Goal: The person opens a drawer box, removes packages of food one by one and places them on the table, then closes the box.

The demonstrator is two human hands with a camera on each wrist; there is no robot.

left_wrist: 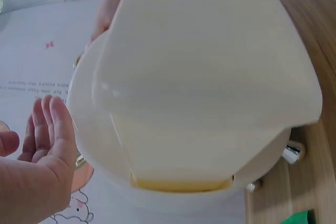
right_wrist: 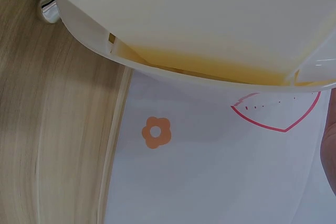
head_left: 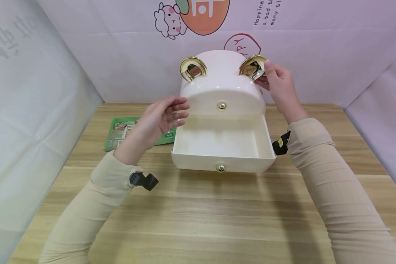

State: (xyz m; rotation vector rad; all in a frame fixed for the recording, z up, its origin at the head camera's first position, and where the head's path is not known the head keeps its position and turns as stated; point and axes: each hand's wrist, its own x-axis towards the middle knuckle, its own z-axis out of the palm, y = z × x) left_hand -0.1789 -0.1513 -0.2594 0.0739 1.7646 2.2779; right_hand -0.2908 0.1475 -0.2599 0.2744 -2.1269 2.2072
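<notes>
A glossy white drawer box (head_left: 222, 75) with two round gold ears stands on the table. Its lower drawer (head_left: 195, 163) is pulled out toward me, and the inside is bare. Gold knobs sit on the drawer front and on the closed upper front (head_left: 241, 104). At the top right, my right hand (head_left: 280, 83) pinches the right gold ear (head_left: 252, 67), thumb in front and fingers partly hidden behind. My left hand (head_left: 161, 116) hovers by the box's left side, fingers loosely extended and holding nothing. In the left wrist view the left palm (left_wrist: 50, 153) shows beside the box.
A green printed packet (head_left: 113, 134) lies flat on the wooden table (head_left: 198, 220), left of the box and partly behind my left forearm. A white printed cloth (head_left: 125, 66) hangs behind the table. Gold feet (left_wrist: 294, 152) show beneath the box.
</notes>
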